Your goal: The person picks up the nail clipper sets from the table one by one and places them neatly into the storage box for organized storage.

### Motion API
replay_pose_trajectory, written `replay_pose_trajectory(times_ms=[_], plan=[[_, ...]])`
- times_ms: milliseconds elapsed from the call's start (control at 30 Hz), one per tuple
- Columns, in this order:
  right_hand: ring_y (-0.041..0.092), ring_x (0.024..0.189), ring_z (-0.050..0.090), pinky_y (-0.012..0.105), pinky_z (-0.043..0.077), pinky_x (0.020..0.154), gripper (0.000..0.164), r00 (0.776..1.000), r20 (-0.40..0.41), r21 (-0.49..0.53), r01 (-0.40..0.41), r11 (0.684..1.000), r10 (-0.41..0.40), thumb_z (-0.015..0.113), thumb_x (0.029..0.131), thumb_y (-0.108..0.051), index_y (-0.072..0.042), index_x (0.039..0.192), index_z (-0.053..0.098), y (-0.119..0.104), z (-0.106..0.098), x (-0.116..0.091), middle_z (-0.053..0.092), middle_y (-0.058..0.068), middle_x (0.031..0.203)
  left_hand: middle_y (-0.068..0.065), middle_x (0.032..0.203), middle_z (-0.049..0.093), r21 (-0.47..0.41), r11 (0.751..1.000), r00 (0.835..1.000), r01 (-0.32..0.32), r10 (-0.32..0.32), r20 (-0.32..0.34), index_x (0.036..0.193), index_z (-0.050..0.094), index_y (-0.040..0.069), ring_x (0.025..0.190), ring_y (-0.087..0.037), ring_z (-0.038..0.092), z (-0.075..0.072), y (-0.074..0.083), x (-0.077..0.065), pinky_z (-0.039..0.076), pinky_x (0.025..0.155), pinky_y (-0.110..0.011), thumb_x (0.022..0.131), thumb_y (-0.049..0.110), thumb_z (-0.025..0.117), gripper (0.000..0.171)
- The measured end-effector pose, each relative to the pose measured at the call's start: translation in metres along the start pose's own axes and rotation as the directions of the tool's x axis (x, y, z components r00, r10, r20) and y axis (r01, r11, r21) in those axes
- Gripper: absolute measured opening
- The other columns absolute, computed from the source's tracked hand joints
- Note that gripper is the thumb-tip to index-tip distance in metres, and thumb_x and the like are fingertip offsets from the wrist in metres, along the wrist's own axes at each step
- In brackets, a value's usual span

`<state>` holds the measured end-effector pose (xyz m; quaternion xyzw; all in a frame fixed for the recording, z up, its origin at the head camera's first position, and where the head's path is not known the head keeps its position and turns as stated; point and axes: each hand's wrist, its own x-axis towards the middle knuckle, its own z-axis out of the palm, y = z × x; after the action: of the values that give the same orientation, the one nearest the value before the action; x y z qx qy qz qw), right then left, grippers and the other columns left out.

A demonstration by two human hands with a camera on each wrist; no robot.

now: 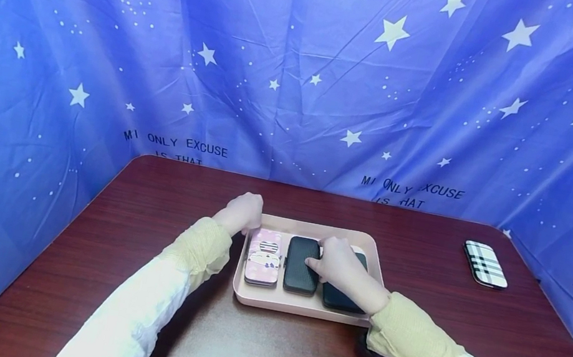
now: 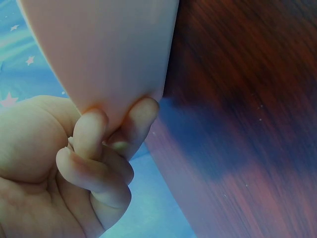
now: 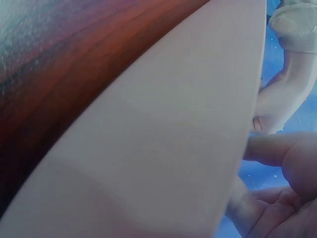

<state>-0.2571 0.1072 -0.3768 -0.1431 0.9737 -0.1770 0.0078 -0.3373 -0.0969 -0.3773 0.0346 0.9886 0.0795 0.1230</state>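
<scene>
A shallow beige tray point(image 1: 293, 307) holds a row of small flat cases. My left hand point(image 1: 245, 212) grips the tray's far left corner, and in the left wrist view its fingers curl over the wall. The pink case point(image 1: 262, 270) with a printed pattern lies at the tray's left, beside a black textured case point(image 1: 300, 266) in the middle. My right hand point(image 1: 342, 267) reaches into the tray and holds the black case at its right side, thumb on its top. Its other fingertips are hidden. Under that hand lies a dark green case point(image 1: 337, 299), partly covered.
A black and white checked case point(image 1: 485, 264) lies by itself at the table's far right. The dark red wooden table point(image 1: 94, 273) has a blue star-print curtain point(image 1: 287, 109) along its back and sides.
</scene>
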Motion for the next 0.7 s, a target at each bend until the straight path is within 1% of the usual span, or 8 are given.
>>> replay_pose_trajectory(times_ms=[267, 367, 500, 633, 700], plan=[[0.006, 0.037, 0.057, 0.035, 0.055, 0.076, 0.045, 1.0, -0.007, -0.012, 0.009, 1.0, -0.009, 0.073, 0.081, -0.022, 0.009, 0.111, 0.061, 0.0, 0.0, 0.0, 0.056, -0.003, 0.042, -0.001, 0.051, 0.063, -0.005, 1.0, 1.0, 0.008, -0.007, 0.006, 0.095, 0.062, 0.003, 0.045, -0.013, 0.061, 0.0, 0.0, 0.0, 0.049, 0.048, -0.029, 0.072, -0.001, 0.063, 0.023], [0.006, 0.038, 0.058, 0.033, 0.055, 0.073, 0.042, 1.0, 0.003, -0.005, 0.004, 1.0, -0.004, 0.073, 0.081, -0.022, 0.008, 0.107, 0.062, 0.0, 0.0, 0.0, 0.058, -0.001, 0.045, -0.001, 0.051, 0.063, -0.005, 1.0, 1.0, 0.006, -0.006, 0.005, 0.095, 0.061, 0.003, 0.045, -0.012, 0.061, -0.001, 0.001, 0.0, 0.049, 0.047, -0.028, 0.073, -0.001, 0.062, 0.023], [0.006, 0.038, 0.058, 0.031, 0.056, 0.069, 0.042, 0.999, 0.037, 0.009, -0.017, 1.0, 0.017, 0.072, 0.082, -0.023, 0.008, 0.107, 0.061, -0.001, -0.003, 0.001, 0.06, 0.002, 0.051, -0.001, 0.051, 0.062, -0.005, 1.0, 1.0, 0.007, -0.007, 0.005, 0.095, 0.062, 0.003, 0.045, -0.012, 0.061, -0.001, 0.001, -0.001, 0.048, 0.047, -0.028, 0.073, -0.002, 0.061, 0.022], [0.007, 0.04, 0.06, 0.032, 0.055, 0.075, 0.05, 0.996, 0.081, 0.033, -0.031, 0.999, 0.028, 0.07, 0.084, -0.025, 0.011, 0.116, 0.057, -0.003, -0.009, -0.001, 0.061, 0.002, 0.049, -0.001, 0.051, 0.063, -0.004, 1.0, 1.0, 0.009, -0.009, 0.009, 0.095, 0.061, 0.003, 0.045, -0.013, 0.061, -0.001, 0.001, -0.001, 0.049, 0.047, -0.028, 0.073, -0.002, 0.061, 0.023], [0.009, 0.041, 0.061, 0.033, 0.055, 0.077, 0.053, 0.995, 0.096, 0.052, -0.034, 0.998, 0.028, 0.069, 0.085, -0.025, 0.013, 0.118, 0.055, -0.004, -0.013, -0.002, 0.061, 0.002, 0.047, -0.001, 0.051, 0.062, -0.004, 1.0, 1.0, 0.006, -0.006, 0.009, 0.096, 0.061, 0.003, 0.045, -0.013, 0.06, -0.001, 0.001, -0.001, 0.049, 0.047, -0.028, 0.072, -0.002, 0.061, 0.024]])
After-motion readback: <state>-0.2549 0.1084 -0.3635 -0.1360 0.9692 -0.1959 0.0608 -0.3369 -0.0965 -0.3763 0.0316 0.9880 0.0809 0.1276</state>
